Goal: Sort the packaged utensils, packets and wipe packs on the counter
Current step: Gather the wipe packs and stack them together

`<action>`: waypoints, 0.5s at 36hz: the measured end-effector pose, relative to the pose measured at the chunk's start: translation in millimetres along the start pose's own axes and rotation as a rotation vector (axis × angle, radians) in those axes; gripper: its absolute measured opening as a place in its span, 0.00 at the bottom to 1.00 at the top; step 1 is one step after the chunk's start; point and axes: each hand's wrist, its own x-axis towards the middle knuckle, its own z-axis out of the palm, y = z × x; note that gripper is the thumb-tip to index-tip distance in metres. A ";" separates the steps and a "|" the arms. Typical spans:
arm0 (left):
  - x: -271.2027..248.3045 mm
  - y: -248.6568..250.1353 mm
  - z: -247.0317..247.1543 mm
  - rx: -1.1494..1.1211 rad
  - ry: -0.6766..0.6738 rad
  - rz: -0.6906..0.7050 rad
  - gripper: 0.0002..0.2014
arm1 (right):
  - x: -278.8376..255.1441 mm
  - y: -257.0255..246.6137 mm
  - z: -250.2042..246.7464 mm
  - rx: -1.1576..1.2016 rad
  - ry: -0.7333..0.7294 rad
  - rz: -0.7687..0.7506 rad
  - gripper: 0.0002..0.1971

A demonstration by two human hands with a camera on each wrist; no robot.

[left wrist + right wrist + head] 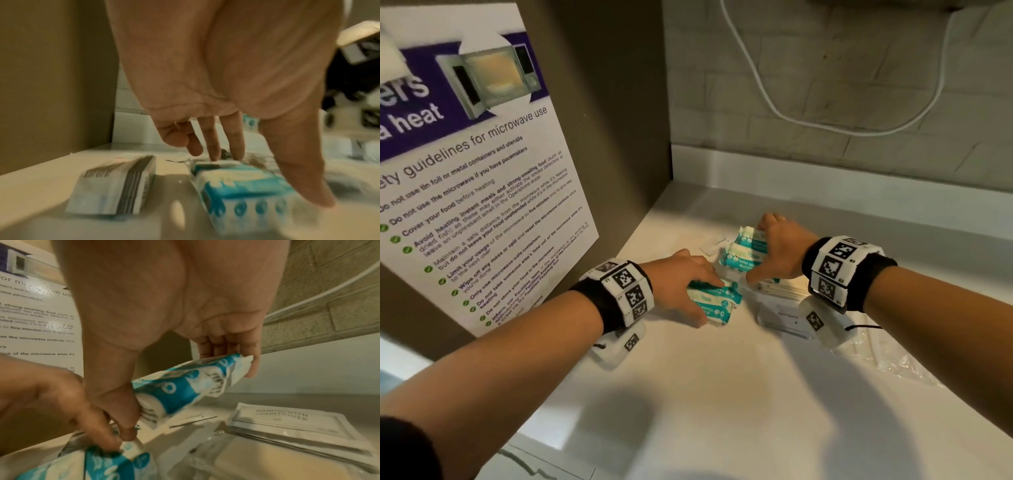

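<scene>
Both hands work at the back left of the white counter (722,394). My left hand (709,303) reaches over a teal-and-white wipe pack (720,306) that lies on the counter and holds it between fingertips and thumb. The left wrist view shows the left hand (269,178) spanning that wipe pack (242,186) end to end, blurred. My right hand (756,250) grips another wipe pack (741,255) just behind, possibly two stacked. In the right wrist view the right hand (189,402) holds the tilted pack (180,389) off the counter, thumb on one end, fingers on the other.
A stack of flat packets (115,183) lies left of the left hand. Shampoo sachets (287,420), a toothpaste packet (784,317) and clear-wrapped items (893,363) lie under and right of the right wrist. A cabinet side with a microwave poster (482,205) bounds the left; a tiled wall with a white cable (825,125) stands behind.
</scene>
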 end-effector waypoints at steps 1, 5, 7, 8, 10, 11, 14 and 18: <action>0.8 -2.6 -4.7 -0.079 0.009 -0.030 0.36 | -0.1 1.6 -0.2 0.000 0.000 0.000 0.47; 8.4 -25.2 -20.7 -0.169 0.274 -0.230 0.20 | -0.8 6.0 -1.5 0.009 0.003 0.012 0.47; 12.8 -41.2 -22.2 -0.057 0.299 -0.364 0.20 | -1.0 7.3 -1.8 0.013 0.004 0.023 0.47; 14.9 -48.1 -21.0 -0.018 0.252 -0.433 0.22 | -1.0 7.7 -1.9 0.013 0.006 0.026 0.47; 16.3 -54.3 -17.6 -0.001 0.141 -0.527 0.27 | -1.0 8.5 -2.2 0.016 0.010 0.030 0.47; 16.8 -55.1 -16.0 -0.004 0.114 -0.544 0.29 | -1.0 8.8 -2.3 0.022 0.012 0.033 0.47; 19.1 -56.7 -14.0 -0.047 0.120 -0.567 0.33 | -1.5 9.0 -2.4 0.028 0.013 0.038 0.47; 22.6 -58.5 -18.9 -0.225 0.234 -0.536 0.33 | -3.3 9.3 -1.7 0.035 0.008 0.046 0.47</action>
